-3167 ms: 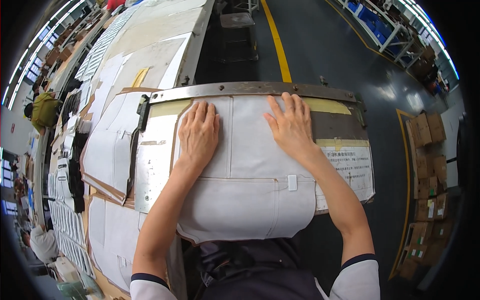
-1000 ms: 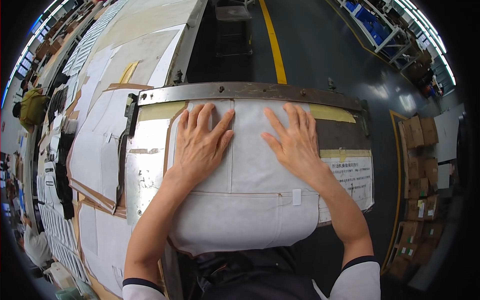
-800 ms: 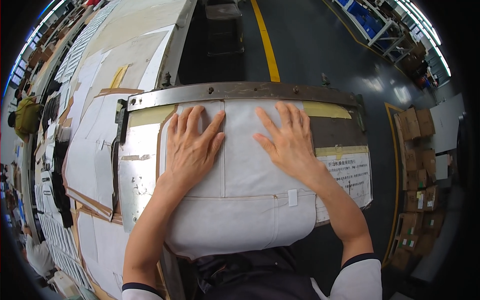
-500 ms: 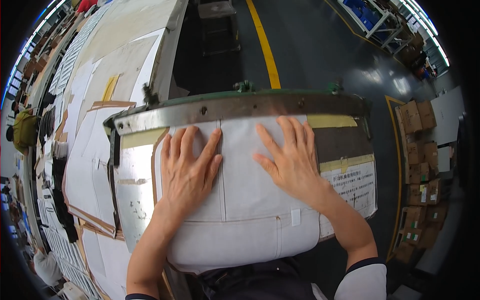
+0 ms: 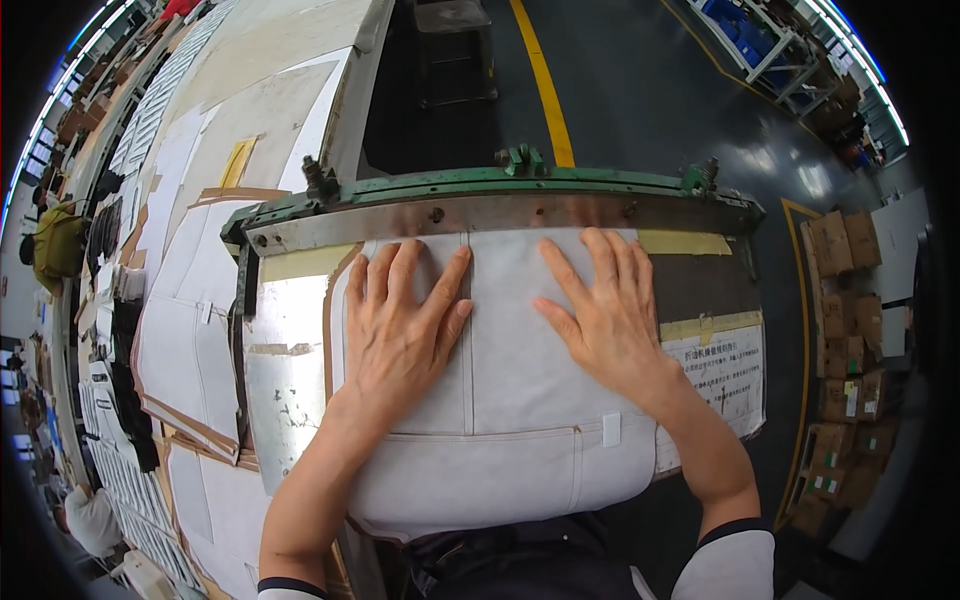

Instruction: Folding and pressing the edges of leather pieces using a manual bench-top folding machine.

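A pale grey fabric panel (image 5: 510,465) with seams and a small white tab (image 5: 610,430) lies on a metal plate (image 5: 285,390) in front of a steel bar on a green frame (image 5: 475,210). Both hands rest palm-down on the panel, fingertips just short of the bar. My left hand (image 5: 405,330) is open, fingers spread across the left part, beside the middle seam. My right hand (image 5: 605,320) is also open and spread, on the right part. A printed sheet (image 5: 710,370) and yellow tape strips (image 5: 685,240) lie on the plate at the right.
A long worktable (image 5: 250,70) at the left bears stacked panels (image 5: 185,350). Two co-workers (image 5: 55,250) (image 5: 90,520) are at the far left. A dark aisle with a yellow line (image 5: 550,110), a rack with blue bins (image 5: 740,40) and cardboard boxes (image 5: 840,330) are to the right.
The bar has shifted, showing its green frame along the far edge. My fingers are spread wider than at first. The machine and hands sit lower in the view.
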The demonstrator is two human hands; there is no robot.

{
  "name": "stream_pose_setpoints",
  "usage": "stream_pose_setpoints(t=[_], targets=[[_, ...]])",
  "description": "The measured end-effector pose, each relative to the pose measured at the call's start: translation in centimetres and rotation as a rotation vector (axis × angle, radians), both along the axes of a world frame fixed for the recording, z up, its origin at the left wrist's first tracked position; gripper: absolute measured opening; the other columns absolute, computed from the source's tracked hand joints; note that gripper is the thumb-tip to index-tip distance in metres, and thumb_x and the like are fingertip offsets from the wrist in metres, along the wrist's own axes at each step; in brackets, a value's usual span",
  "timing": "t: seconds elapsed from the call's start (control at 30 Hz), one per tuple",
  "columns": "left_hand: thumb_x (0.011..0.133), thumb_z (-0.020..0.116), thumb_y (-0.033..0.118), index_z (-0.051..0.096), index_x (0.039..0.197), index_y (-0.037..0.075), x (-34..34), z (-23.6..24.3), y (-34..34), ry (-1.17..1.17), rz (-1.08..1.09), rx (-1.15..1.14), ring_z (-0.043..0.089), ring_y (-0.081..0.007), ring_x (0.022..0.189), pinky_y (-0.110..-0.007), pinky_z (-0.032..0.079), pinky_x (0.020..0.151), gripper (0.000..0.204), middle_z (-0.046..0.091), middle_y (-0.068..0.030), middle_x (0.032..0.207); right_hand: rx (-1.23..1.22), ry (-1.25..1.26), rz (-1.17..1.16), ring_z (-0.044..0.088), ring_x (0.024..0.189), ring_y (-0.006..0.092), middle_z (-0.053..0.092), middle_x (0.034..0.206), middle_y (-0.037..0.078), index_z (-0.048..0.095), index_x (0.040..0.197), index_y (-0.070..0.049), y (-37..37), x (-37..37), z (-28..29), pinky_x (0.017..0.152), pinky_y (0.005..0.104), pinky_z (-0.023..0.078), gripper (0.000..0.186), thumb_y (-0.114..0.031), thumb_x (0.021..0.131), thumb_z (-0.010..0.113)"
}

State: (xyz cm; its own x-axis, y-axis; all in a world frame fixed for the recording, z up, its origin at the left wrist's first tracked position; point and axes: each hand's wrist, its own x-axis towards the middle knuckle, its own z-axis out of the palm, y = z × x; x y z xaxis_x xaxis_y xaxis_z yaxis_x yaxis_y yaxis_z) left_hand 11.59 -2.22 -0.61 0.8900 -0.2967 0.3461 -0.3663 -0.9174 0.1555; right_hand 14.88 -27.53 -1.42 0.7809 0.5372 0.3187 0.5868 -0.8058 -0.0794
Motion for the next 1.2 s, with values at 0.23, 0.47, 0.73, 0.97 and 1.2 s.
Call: stream_pose_setpoints(t=[0.23,0.47,0.73,0.97,1.2], targets=[[0.102,0.065,0.033,0.063,0.145,0.016,-0.3,0.6,-0.2,-0.001,0.017,0.029,0.047,-0.0384,0.131,-0.06,0.036,0.114,0.046,0.049,-0.0196,0.137,-0.013,-0.002,-0.004,0.042,0.131,0.042,0.044,0.139,0.025,0.055,0.146,-0.009,0.2,-0.3,0.5,0.111,0.0645,0.033,0.057,-0.04,0.1,0.066],[0.102,0.065,0.031,0.063,0.145,0.017,-0.2,0.6,-0.1,-0.027,0.005,-0.001,0.046,-0.038,0.132,-0.055,0.034,0.116,0.045,0.05,-0.0184,0.136,0.026,-0.035,0.006,0.045,0.128,0.0428,0.046,0.137,0.025,0.055,0.144,-0.007,-0.1,-0.2,0.4,0.108,0.0666,0.035,0.056,-0.042,0.1,0.065],[0.102,0.065,0.033,0.063,0.146,0.019,-1.4,0.0,0.3,-0.049,-0.025,-0.005,0.045,-0.0354,0.134,-0.052,0.034,0.116,0.046,0.05,-0.0168,0.138,0.048,-0.049,0.021,0.046,0.125,0.0399,0.049,0.131,0.024,0.058,0.14,-0.003,-0.3,-0.7,0.4,0.103,0.0574,0.037,0.057,-0.043,0.1,0.065],[0.093,0.075,0.031,0.059,0.147,0.018,-6.6,0.8,0.5,0.082,-0.139,-0.003,0.045,-0.0349,0.137,-0.058,0.032,0.118,0.057,0.048,-0.0182,0.144,-0.115,0.045,0.104,0.047,0.121,0.0391,0.051,0.127,0.024,0.056,0.139,0.002,-2.5,-7.0,2.9,0.101,0.0535,0.038,0.063,-0.044,0.097,0.067],[0.093,0.076,0.029,0.059,0.145,0.013,-9.5,1.6,0.2,0.102,-0.12,0.04,0.044,-0.0332,0.142,-0.063,0.023,0.124,0.057,0.05,-0.0165,0.145,0.09,0.159,0.177,0.052,0.113,0.0354,0.053,0.121,0.018,0.062,0.13,0.001,-2.9,-9.6,4.3,0.099,0.0496,0.041,0.052,-0.027,0.089,0.078]])
